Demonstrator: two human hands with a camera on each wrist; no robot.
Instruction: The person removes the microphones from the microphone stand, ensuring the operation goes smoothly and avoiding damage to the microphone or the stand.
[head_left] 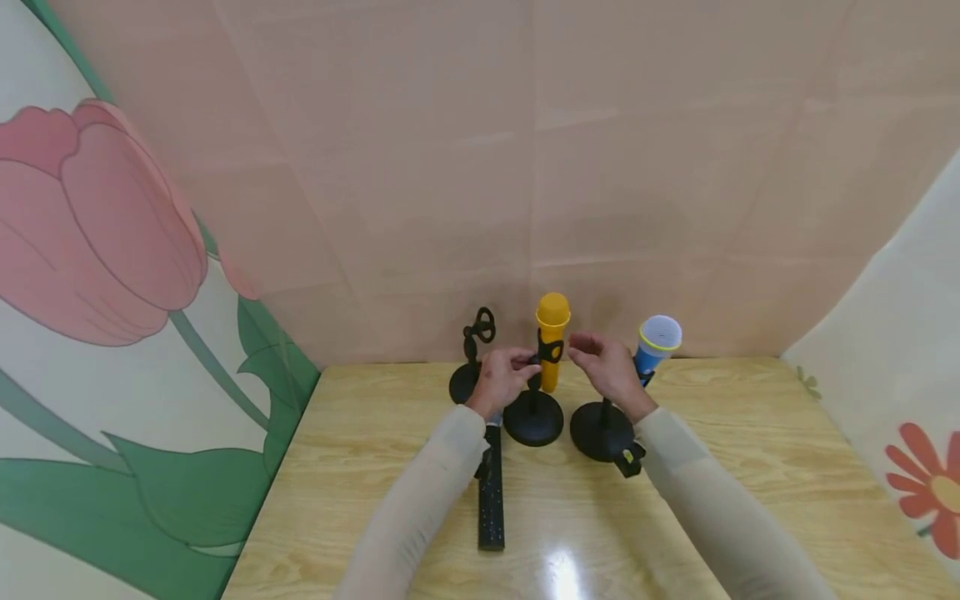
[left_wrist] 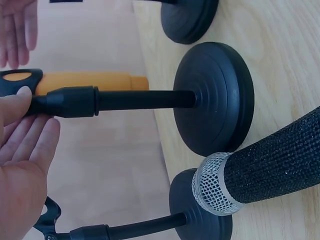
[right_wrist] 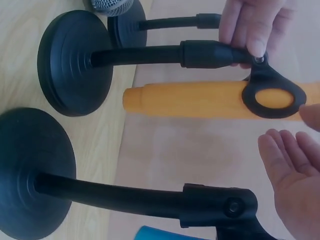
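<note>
My left hand (head_left: 501, 379) pinches the neck of the middle black microphone stand (head_left: 533, 419), just under its clip, between thumb and fingers. A yellow microphone (head_left: 553, 312) sits upright in that clip (right_wrist: 274, 97), its head up and its lower end above the table. To its right, my right hand (head_left: 607, 371) is held with fingers extended and holds nothing. In the right wrist view its thumb (right_wrist: 311, 117) is close to the clip and yellow body; whether it touches I cannot tell.
A blue microphone (head_left: 658, 337) with a white head leans in the right stand (head_left: 600, 432). The left stand (head_left: 465, 383) has a bare clip. A glittery black microphone (head_left: 491, 500) with a silver mesh head lies on the wooden table (head_left: 360, 475), below my left wrist. A pinkish wall rises behind.
</note>
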